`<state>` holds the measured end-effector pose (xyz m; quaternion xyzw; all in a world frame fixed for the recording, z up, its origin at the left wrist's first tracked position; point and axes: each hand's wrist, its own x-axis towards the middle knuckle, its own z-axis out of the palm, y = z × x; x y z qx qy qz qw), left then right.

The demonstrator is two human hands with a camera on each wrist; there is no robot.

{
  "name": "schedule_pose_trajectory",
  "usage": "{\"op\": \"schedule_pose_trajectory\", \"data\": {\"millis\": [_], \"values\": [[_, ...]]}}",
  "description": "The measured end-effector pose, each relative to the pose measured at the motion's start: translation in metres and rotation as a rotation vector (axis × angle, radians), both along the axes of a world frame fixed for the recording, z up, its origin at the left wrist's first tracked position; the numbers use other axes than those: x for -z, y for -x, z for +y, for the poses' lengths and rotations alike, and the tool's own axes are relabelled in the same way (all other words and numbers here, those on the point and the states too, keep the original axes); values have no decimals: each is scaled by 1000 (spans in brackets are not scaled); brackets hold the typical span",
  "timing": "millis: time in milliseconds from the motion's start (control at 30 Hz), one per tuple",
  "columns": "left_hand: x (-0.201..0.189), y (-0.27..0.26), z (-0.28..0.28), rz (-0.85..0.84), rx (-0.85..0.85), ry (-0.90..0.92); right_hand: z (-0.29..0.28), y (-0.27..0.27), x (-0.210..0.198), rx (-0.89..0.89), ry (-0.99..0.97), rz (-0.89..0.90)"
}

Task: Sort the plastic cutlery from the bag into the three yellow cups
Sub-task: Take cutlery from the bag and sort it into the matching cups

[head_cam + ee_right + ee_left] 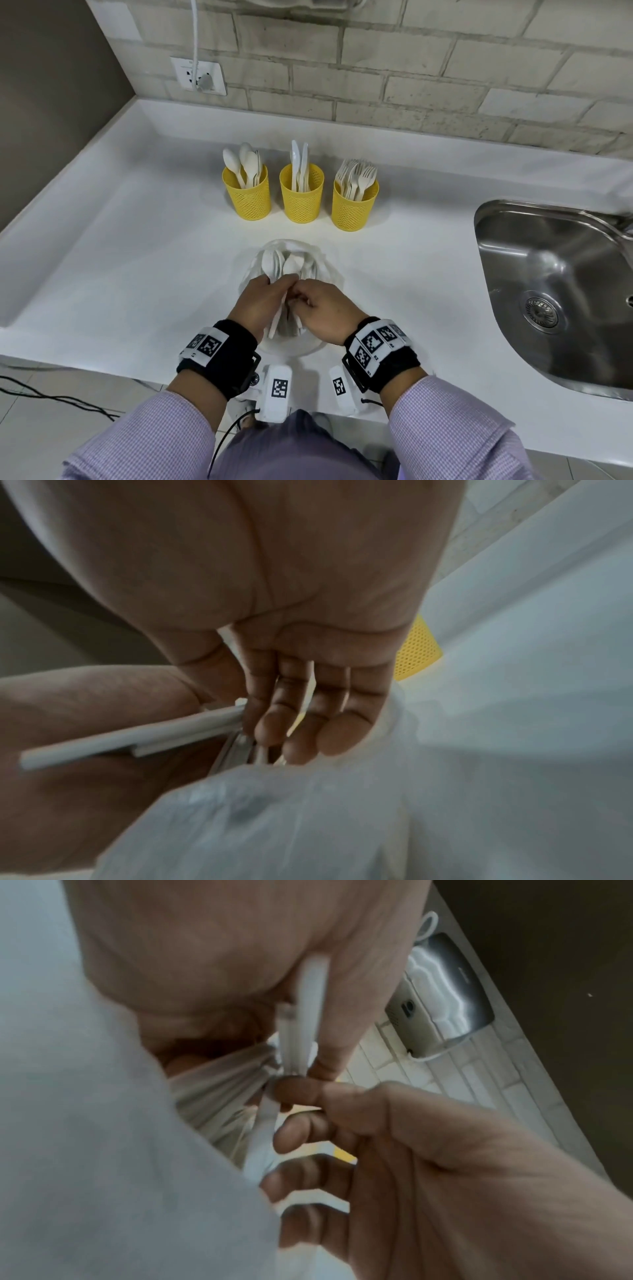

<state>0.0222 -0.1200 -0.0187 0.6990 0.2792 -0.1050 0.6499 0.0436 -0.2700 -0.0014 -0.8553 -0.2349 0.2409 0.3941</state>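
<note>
A bunch of white plastic spoons (286, 265) sticks out of a thin, crumpled translucent plastic bag (323, 270) that lies on the white bench (137, 240) close to its near edge, bowls pointing toward the wall. Both hands meet over the handles: the left hand (255, 303) has its fingers curled round a few white handles and bunched bag film (the left wrist view shows the thumb and forefinger pinching them), while the right hand (323, 313) has fingers bent down at the same cluster of handles, gripping them from the other side. Farther back on the bench three yellow perforated plastic cups stand in a row, apart from one another: the left cup (247, 197) holds white spoons, the middle cup (301, 195) holds white knives, and the right cup (354, 205) holds white forks. To the right, a stainless steel sink (555, 291) is set into the bench, and a pale brick wall (376, 68) with a white socket (198, 75) rises behind.
</note>
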Motion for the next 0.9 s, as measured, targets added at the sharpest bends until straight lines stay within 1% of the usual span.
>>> {"op": "schedule_pose_trajectory", "data": {"millis": [67,100,200,300,400,467,633,800,900], "values": [[0,0,1,-19,-41,-60,-6,1,3,57,-21,12],[3,0,3,-36,-46,-90,-9,0,4,62,0,13],[5,3,8,-58,-60,-104,-15,-3,5,9,173,-27],[6,6,10,-70,-79,-90,-17,-8,1,-19,346,-143],[5,7,9,-64,-89,-69,-16,-11,-2,-14,444,-104],[5,8,7,-55,-65,-99,-14,-12,-2,5,500,-73],[11,7,5,-18,25,-287,-5,-15,-2,128,564,-62],[4,9,-7,-14,135,-529,6,-16,-3,127,584,-91],[4,9,-8,-15,171,-607,12,-17,2,153,564,-92]]}}
